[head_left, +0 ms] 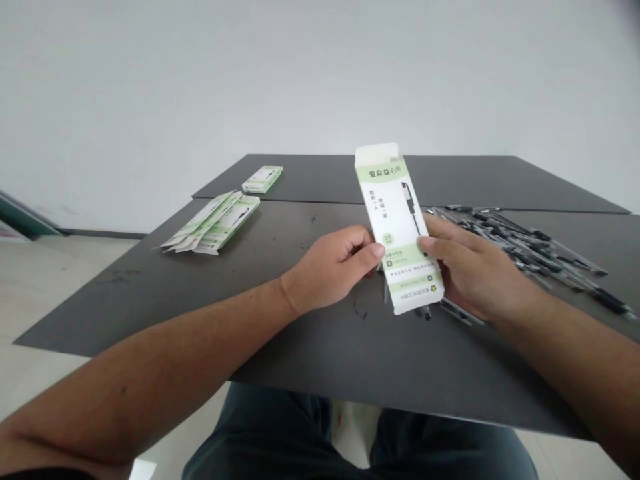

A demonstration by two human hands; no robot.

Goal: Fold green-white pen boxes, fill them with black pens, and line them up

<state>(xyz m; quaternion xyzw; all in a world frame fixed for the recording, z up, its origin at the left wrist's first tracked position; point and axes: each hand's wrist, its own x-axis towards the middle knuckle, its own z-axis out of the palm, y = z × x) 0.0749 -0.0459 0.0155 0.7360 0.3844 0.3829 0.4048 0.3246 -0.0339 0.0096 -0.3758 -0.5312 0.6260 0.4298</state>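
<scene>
Above the table, a white and green pen box (395, 220) is held upright and slightly tilted, its printed face with a pen picture toward me. The flap at its top end stands open. My left hand (340, 263) pinches the box's left edge between thumb and fingers. On the right edge, my right hand (465, 263) grips it with the thumb on the front and the fingers behind. Several black and clear pens (540, 250) lie in a loose pile beyond and beside my right hand. A few pens show partly behind the lower end of the box.
Left on the dark table (300, 347) lies a stack of flattened, overlapping pen boxes (210, 223). Farther back, a single closed-looking pen box (263, 179) lies flat. A seam crosses the tabletop, and a pale wall (320, 80) stands behind it.
</scene>
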